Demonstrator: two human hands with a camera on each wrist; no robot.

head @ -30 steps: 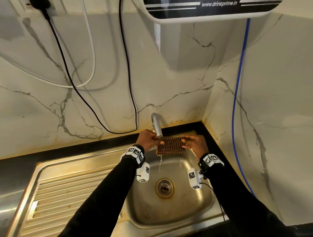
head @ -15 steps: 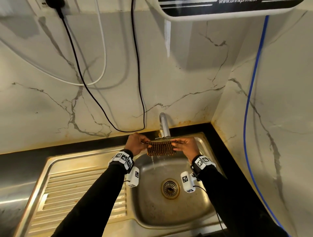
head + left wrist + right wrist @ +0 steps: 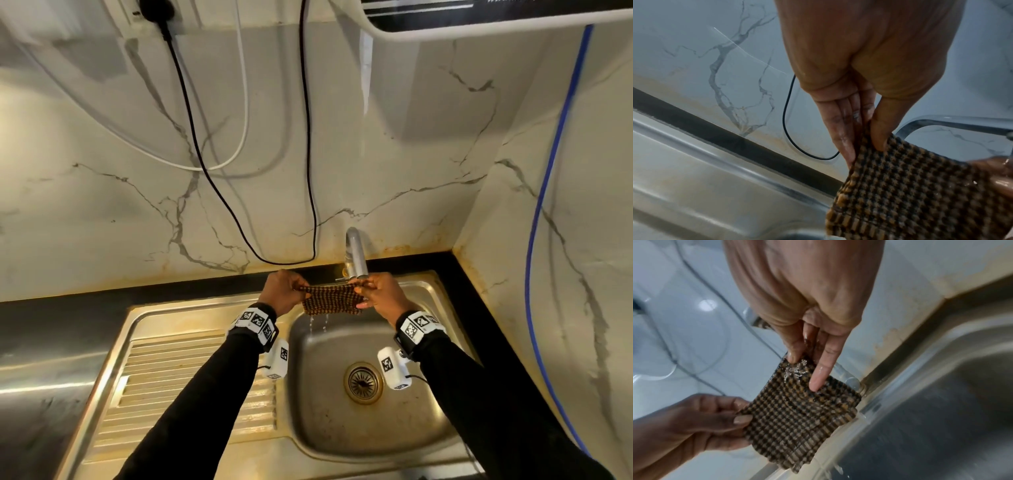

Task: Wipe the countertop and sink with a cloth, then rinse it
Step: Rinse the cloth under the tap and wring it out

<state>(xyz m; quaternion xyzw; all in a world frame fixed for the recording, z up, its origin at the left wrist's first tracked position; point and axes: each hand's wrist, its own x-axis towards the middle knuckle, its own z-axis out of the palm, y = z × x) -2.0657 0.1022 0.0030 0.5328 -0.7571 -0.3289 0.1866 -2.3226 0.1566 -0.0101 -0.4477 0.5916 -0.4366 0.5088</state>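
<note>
You pinch the checked cloth (image 3: 329,300) by its two ends, left hand (image 3: 282,291) and right hand (image 3: 383,295), stretched under the tap (image 3: 356,255) above the sink (image 3: 428,342) at centre frame. These light pinches could slip once the cloth soaks, dropping it towards the drain (image 3: 363,382). The stream itself is hard to make out; only drips show below.

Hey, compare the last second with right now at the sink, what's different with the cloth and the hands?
Little has changed. The checked cloth was held flatter a second ago; now its near edge hangs down, with water dripping into the sink. The view itself shifted, since the head camera moved. Unchanged: the left hand and right hand pinch opposite edges, holding the cloth spread under the tap.
</note>
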